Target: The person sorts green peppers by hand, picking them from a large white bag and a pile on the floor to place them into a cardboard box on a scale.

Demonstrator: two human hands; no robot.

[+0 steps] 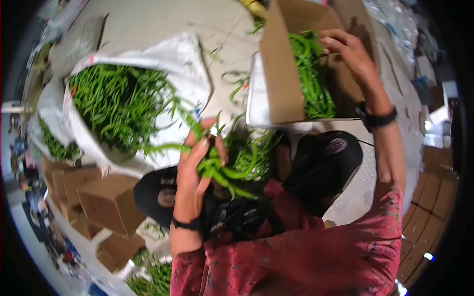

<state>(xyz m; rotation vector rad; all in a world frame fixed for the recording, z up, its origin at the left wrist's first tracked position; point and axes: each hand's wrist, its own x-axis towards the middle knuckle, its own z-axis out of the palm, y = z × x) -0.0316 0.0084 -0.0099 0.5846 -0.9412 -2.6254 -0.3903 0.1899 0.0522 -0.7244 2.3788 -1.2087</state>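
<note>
My left hand (195, 163) is closed around a bunch of long green chili peppers (212, 170), their ends sticking out on both sides above my lap. Inside an upright cardboard box (279, 74), more green chili peppers (313, 81) lie heaped along the left side. My right hand (345, 49) reaches over that box, fingers loosely bent and apart at the edge of the heap, with no pepper visible in them. A white sack (173, 56) to the left lies opened, full of green chili peppers (118, 98).
Beneath the box is a flat white tray-like surface (254, 98). A pile of peppers (247, 155) lies between my legs. Other cardboard boxes (106, 200) stand at lower left, near another pepper pile (155, 281). A few loose peppers (237, 91) are on the floor.
</note>
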